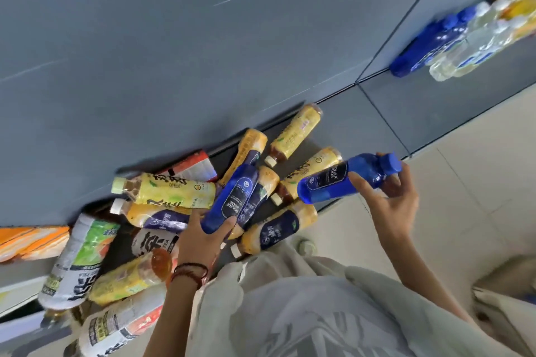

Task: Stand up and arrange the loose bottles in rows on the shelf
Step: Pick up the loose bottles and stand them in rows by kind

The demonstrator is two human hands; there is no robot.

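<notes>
The view is tilted. Several loose bottles lie in a heap on the dark shelf (293, 122) at lower left, among them yellow tea bottles (174, 191) and a large green-labelled one (81, 255). My left hand (200, 243) grips the base of a blue soda bottle (232, 200) lying on the heap. My right hand (388, 200) holds a second blue soda bottle (342, 180) by its neck and shoulder, lifted off the heap to the right. At upper right, blue and clear bottles (452, 46) stand together in rows on a shelf.
A grey panel (174, 52) fills the upper left. Pale floor tiles (478, 168) lie at right. An orange packet (32, 240) sits at the left edge, a red-and-white carton (194, 166) behind the heap. My light clothing (304, 313) covers the bottom.
</notes>
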